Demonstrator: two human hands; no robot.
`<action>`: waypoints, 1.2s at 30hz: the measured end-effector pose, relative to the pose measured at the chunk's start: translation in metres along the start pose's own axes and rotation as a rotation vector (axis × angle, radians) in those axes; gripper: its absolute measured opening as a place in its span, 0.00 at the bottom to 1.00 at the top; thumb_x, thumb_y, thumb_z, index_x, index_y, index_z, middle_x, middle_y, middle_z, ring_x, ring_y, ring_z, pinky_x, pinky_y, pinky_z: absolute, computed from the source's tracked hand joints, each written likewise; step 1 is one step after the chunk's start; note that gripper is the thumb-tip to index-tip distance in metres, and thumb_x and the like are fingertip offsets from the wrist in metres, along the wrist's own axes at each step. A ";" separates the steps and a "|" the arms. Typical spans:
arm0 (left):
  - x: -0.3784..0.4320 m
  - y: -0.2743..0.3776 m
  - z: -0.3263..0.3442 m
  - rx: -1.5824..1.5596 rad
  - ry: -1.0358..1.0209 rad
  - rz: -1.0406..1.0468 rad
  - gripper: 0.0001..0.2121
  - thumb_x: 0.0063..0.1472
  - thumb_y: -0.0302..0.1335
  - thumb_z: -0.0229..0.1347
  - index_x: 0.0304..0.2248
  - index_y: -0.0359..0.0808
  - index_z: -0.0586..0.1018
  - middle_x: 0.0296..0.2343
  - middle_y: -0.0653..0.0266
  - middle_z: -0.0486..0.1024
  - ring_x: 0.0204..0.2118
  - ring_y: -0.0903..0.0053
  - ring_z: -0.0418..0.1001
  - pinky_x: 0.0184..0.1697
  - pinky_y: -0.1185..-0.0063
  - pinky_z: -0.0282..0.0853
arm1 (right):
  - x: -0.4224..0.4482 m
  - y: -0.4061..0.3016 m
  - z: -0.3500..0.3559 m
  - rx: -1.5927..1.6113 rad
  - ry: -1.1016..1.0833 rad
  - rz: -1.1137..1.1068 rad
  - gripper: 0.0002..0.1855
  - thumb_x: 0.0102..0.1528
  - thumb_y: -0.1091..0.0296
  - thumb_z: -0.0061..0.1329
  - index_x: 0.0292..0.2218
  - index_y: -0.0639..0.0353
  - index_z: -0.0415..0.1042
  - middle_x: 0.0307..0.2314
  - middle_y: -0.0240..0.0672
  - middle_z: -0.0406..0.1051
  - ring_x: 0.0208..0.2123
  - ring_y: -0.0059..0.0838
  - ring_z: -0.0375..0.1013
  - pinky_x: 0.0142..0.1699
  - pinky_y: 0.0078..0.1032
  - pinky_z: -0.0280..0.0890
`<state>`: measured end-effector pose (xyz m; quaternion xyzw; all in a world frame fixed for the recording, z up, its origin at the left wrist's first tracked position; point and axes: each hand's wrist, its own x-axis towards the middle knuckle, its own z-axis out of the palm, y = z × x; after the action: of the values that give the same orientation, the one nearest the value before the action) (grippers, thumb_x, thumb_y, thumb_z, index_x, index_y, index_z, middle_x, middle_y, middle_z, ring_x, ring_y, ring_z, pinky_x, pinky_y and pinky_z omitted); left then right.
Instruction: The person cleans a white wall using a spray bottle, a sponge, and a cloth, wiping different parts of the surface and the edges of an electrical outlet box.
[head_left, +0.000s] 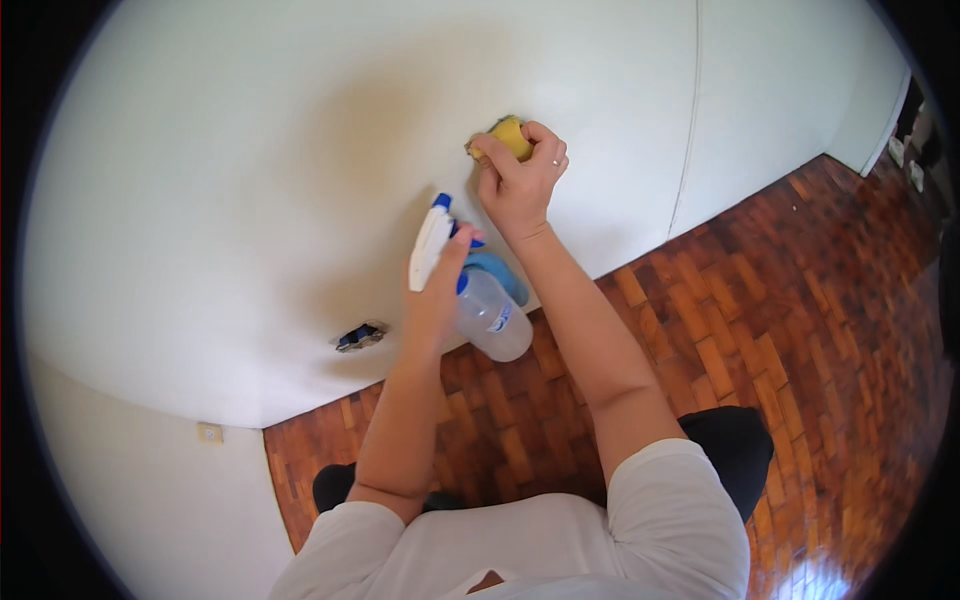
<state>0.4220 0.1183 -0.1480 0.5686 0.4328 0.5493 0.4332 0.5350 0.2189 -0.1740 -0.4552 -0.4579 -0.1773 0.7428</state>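
Observation:
My right hand (525, 176) pinches a yellow sponge (512, 136) with a dark, rough-looking face turned to the white wall (615, 97). The sponge appears to be pressed flat on the wall. Lower and to the left, my left hand (439, 281) is wrapped around the neck of a spray bottle (495, 322). Its trigger head (431, 244) is white with a blue nozzle, and the translucent body bears a label. A blue cloth-like thing (495, 274) shows behind the bottle; whether my left hand holds it, I cannot tell.
An uncovered wall box (361, 337) with blue inside sits low on the wall, left of my left forearm. On the adjoining wall is a small outlet plate (210, 433). Wood parquet floor (720, 352) meets the wall's base. At far right, whitish objects (906, 163) lie near a dark opening.

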 end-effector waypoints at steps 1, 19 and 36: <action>-0.003 0.002 -0.006 -0.013 0.007 0.002 0.11 0.58 0.32 0.53 0.35 0.32 0.74 0.30 0.66 0.74 0.33 0.86 0.69 0.34 0.86 0.64 | 0.003 0.007 -0.003 -0.003 -0.026 -0.043 0.14 0.38 0.73 0.49 0.28 0.39 0.75 0.34 0.41 0.60 0.38 0.42 0.59 0.39 0.38 0.52; -0.018 0.025 -0.011 -0.076 -0.065 -0.002 0.13 0.59 0.33 0.51 0.38 0.31 0.72 0.38 0.57 0.72 0.41 0.73 0.70 0.45 0.76 0.65 | 0.027 0.019 -0.014 -0.009 -0.070 0.052 0.12 0.40 0.75 0.51 0.29 0.43 0.75 0.34 0.42 0.59 0.36 0.42 0.60 0.39 0.37 0.57; -0.028 0.032 -0.050 -0.270 -0.097 0.152 0.16 0.58 0.36 0.52 0.39 0.32 0.71 0.34 0.62 0.72 0.38 0.73 0.71 0.43 0.75 0.66 | -0.046 -0.022 -0.034 1.486 -1.321 0.775 0.33 0.53 0.54 0.50 0.55 0.61 0.57 0.50 0.37 0.60 0.52 0.28 0.58 0.58 0.28 0.50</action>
<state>0.3724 0.0846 -0.1232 0.5619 0.2893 0.6056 0.4835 0.5138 0.1716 -0.2066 -0.0084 -0.5869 0.6767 0.4444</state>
